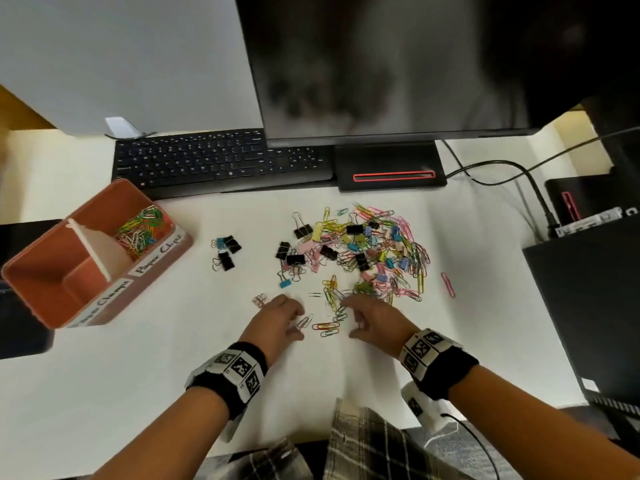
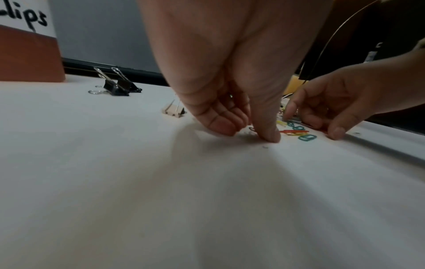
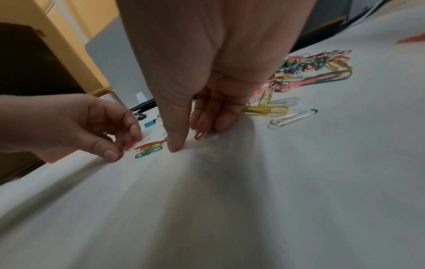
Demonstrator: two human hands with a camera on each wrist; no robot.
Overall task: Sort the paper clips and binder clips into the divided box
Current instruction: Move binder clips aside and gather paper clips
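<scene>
Paper clips [image 1: 325, 329], thin coated wire lying flat on the white desk [image 1: 173, 375] between the two sets of fingertips, are judged light, springy and slippery, best pinched by an edge or slid into a bunch before being lifted. The left hand [image 1: 280, 320] is curled, thumb and fingertips pressed to the desk just beside a pale clip; whether it is pinched cannot be told. The right hand [image 1: 374, 318] is likewise curled, fingertips down on clips at the mixed pile's [image 1: 363, 251] near edge, the divided box [image 1: 45, 271] well apart from the left fingers.
</scene>
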